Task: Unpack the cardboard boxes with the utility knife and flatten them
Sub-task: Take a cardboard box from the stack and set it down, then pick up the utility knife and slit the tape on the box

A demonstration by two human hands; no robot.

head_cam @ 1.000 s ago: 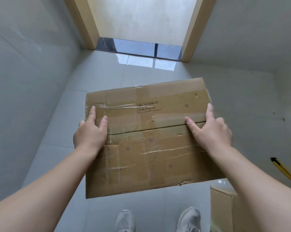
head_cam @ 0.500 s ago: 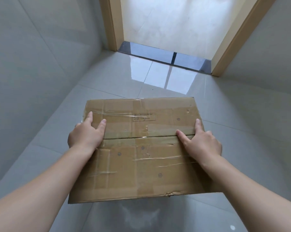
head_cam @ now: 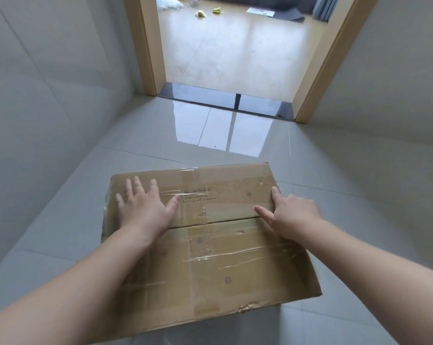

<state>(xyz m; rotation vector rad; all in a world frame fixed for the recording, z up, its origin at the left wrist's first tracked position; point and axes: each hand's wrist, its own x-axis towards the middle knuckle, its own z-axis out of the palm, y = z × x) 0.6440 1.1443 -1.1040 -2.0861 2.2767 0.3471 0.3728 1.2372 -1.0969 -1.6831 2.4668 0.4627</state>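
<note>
Flattened brown cardboard box point(head_cam: 210, 235) w/ clear tape sits low over grey floor tiles point(head_cam: 359, 220). Left hand point(head_cam: 143, 207) presses flat, fingers straight; right hand point(head_cam: 292, 215) grips box's right edge. Looks flattened; knife not visible, other boxes unknown.
</note>
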